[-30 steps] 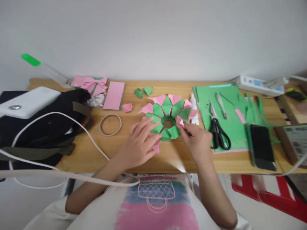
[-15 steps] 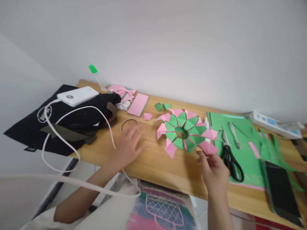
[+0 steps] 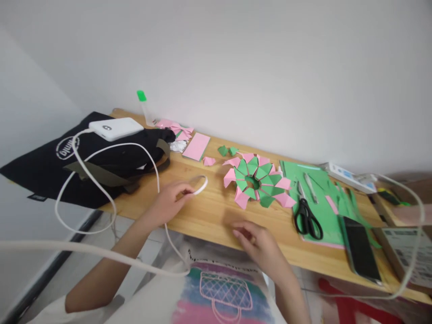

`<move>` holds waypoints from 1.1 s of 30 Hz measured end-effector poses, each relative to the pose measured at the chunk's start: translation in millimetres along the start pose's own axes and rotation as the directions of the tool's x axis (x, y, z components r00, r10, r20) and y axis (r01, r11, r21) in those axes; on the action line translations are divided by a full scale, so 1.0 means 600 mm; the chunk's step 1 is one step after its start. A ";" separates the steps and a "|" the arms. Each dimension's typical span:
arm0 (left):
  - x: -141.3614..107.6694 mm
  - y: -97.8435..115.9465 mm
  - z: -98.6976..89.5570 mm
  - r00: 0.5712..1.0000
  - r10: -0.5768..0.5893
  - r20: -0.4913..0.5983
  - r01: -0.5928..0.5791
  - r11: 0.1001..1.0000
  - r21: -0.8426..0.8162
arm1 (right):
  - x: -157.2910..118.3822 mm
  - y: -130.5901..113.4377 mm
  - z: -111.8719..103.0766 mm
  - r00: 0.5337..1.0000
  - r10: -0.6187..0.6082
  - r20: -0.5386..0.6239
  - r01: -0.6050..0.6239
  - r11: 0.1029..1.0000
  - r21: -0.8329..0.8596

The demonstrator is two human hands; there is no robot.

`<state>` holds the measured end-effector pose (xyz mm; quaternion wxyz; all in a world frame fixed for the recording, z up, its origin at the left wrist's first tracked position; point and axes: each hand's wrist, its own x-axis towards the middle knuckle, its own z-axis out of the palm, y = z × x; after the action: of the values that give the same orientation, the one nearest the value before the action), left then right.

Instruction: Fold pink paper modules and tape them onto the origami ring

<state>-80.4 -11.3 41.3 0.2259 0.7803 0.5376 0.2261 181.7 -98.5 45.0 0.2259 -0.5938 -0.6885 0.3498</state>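
Observation:
My left hand (image 3: pixel 171 201) pinches the near-left edge of a thin white ring (image 3: pixel 203 185) that looks like a narrow roll of tape, tilted up from the wooden table. My right hand (image 3: pixel 258 243) hovers over the table's front edge, fingers loosely curled and thumb apart, with nothing in it. Beyond it lies a round folded-paper ring (image 3: pixel 266 188) of green inner pieces and pink outer points, touched by neither hand. A loose pink folded piece (image 3: pixel 209 161) and green folded pieces (image 3: pixel 222 150) are behind.
Black scissors (image 3: pixel 306 218) and a cutter (image 3: pixel 311 187) lie on green paper (image 3: pixel 290 171), with a phone (image 3: pixel 360 248) nearby. At left, a black bag (image 3: pixel 43 155) bears a white power bank (image 3: pixel 116 128); its cable (image 3: pixel 158 180) crosses the table. A power strip (image 3: pixel 351 177) is at back right.
My right hand has let go of the folded-paper ring and drawn back toward me. My left hand, earlier resting over the white ring, now pinches and tilts it. The view has shifted right.

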 end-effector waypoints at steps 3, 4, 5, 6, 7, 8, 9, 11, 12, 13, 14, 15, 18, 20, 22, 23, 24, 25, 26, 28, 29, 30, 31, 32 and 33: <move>-0.035 0.029 -0.028 0.988 0.012 0.151 0.051 0.912 -0.406 | 0.008 -0.043 0.003 0.968 -0.225 -0.113 0.227 0.974 0.006; -0.045 0.038 -0.036 0.981 0.043 0.188 0.062 0.851 -0.521 | 0.011 -0.056 0.002 0.914 -0.344 -0.216 0.337 0.939 -0.069; -0.053 0.046 -0.042 0.969 0.089 0.231 0.073 0.789 -0.610 | 0.015 -0.067 0.000 0.853 -0.437 -0.284 0.408 0.899 -0.159; -0.059 0.054 -0.047 0.956 0.133 0.262 0.083 0.734 -0.674 | 0.019 -0.076 -0.002 0.791 -0.525 -0.313 0.470 0.850 -0.238; -0.064 0.060 -0.049 0.945 0.173 0.278 0.086 0.688 -0.720 | 0.021 -0.082 -0.004 0.736 -0.602 -0.310 0.526 0.797 -0.297; -0.068 0.065 -0.050 0.935 0.202 0.292 0.091 0.659 -0.747 | 0.022 -0.087 -0.005 0.697 -0.652 -0.299 0.565 0.756 -0.332; -0.070 0.069 -0.050 0.930 0.223 0.293 0.086 0.642 -0.762 | 0.022 -0.089 -0.007 0.669 -0.684 -0.292 0.590 0.727 -0.350; -0.074 0.076 -0.046 0.928 0.253 0.272 0.046 0.648 -0.760 | 0.018 -0.089 -0.010 0.650 -0.696 -0.304 0.599 0.716 -0.358; -0.074 0.079 -0.044 0.928 0.266 0.259 0.016 0.668 -0.744 | 0.014 -0.087 -0.011 0.657 -0.682 -0.322 0.584 0.730 -0.355; -0.075 0.083 -0.042 0.928 0.280 0.247 -0.017 0.691 -0.722 | 0.010 -0.085 -0.012 0.669 -0.661 -0.341 0.562 0.749 -0.351; -0.075 0.087 -0.041 0.926 0.296 0.236 -0.051 0.715 -0.697 | 0.005 -0.082 -0.013 0.685 -0.632 -0.362 0.532 0.774 -0.344; -0.074 0.091 -0.040 0.923 0.312 0.226 -0.084 0.735 -0.673 | 0.000 -0.079 -0.014 0.702 -0.597 -0.388 0.496 0.801 -0.335; -0.071 0.106 -0.040 0.915 0.364 0.175 -0.184 0.761 -0.622 | -0.013 -0.071 -0.013 0.733 -0.489 -0.473 0.388 0.871 -0.300; -0.068 0.114 -0.040 0.907 0.401 0.129 -0.249 0.756 -0.605 | -0.019 -0.064 -0.011 0.737 -0.435 -0.517 0.344 0.900 -0.267; -0.066 0.121 -0.039 0.901 0.424 0.093 -0.292 0.752 -0.591 | -0.025 -0.058 -0.006 0.743 -0.375 -0.554 0.314 0.927 -0.205; -0.065 0.124 -0.038 0.900 0.427 0.081 -0.304 0.751 -0.587 | -0.027 -0.055 -0.003 0.748 -0.338 -0.571 0.299 0.940 -0.166; -0.065 0.127 -0.037 0.901 0.428 0.073 -0.310 0.752 -0.582 | -0.029 -0.053 -0.001 0.753 -0.301 -0.585 0.282 0.951 -0.126; -0.064 0.129 -0.036 0.902 0.425 0.069 -0.311 0.755 -0.578 | -0.031 -0.050 0.002 0.758 -0.267 -0.595 0.266 0.960 -0.092; -0.064 0.130 -0.035 0.903 0.423 0.069 -0.310 0.757 -0.575 | -0.032 -0.047 0.004 0.760 -0.240 -0.604 0.252 0.965 -0.065; -0.063 0.132 -0.032 0.905 0.420 0.067 -0.310 0.759 -0.573 | -0.035 -0.042 0.007 0.758 -0.199 -0.621 0.234 0.972 -0.026; -0.063 0.132 -0.030 0.906 0.418 0.063 -0.311 0.759 -0.572 | -0.035 -0.039 0.008 0.754 -0.183 -0.631 0.228 0.974 -0.010; -0.062 0.131 -0.028 0.908 0.416 0.057 -0.311 0.757 -0.574 | -0.036 -0.037 0.009 0.752 -0.166 -0.638 0.223 0.975 0.009; -0.062 0.131 -0.026 0.910 0.412 0.051 -0.308 0.751 -0.584 | -0.036 -0.035 0.010 0.757 -0.143 -0.637 0.217 0.975 0.039; -0.061 0.130 -0.024 0.913 0.406 0.047 -0.298 0.740 -0.603 | -0.036 -0.034 0.010 0.770 -0.111 -0.628 0.208 0.975 0.082; -0.061 0.129 -0.020 0.918 0.394 0.047 -0.278 0.723 -0.632 | -0.035 -0.033 0.010 0.790 -0.070 -0.610 0.195 0.971 0.141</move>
<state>-42.0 -69.0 93.3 0.4690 0.7656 0.2611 0.3545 168.1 -121.4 58.2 0.5137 -0.5986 -0.5835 0.1931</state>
